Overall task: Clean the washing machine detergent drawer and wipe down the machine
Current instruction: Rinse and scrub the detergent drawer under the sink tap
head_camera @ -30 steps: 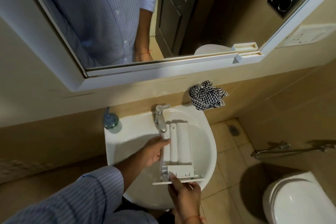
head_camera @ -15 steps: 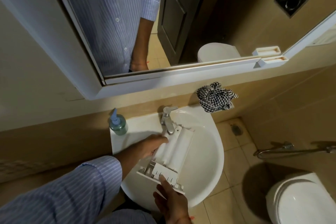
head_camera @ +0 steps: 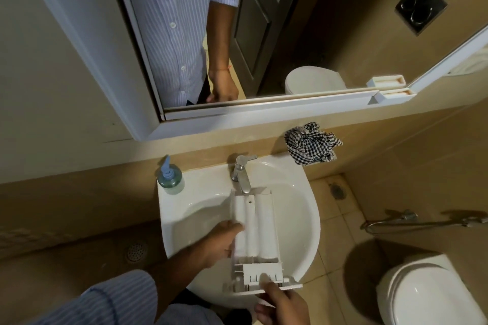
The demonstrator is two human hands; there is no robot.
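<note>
The white ceramic washbasin (head_camera: 298,229) holds the long white plastic detergent drawer (head_camera: 254,229) upside down, far end beneath the chrome tap (head_camera: 241,174), probably so rinse water drains. The left hand (head_camera: 220,243) grips its left edge; the right hand (head_camera: 281,306) pinches its near front panel, steadying it.

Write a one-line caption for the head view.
Both hands, left hand and right hand, hold detergent drawer over sink.

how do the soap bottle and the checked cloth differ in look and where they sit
The soap bottle is smooth, clear blue-green and upright with a pump top; the checked cloth is crumpled, black-and-white and shapeless. The bottle stands on the sink's back left corner; the cloth lies bunched by the back right corner. Neither is touched by the hands.
</note>
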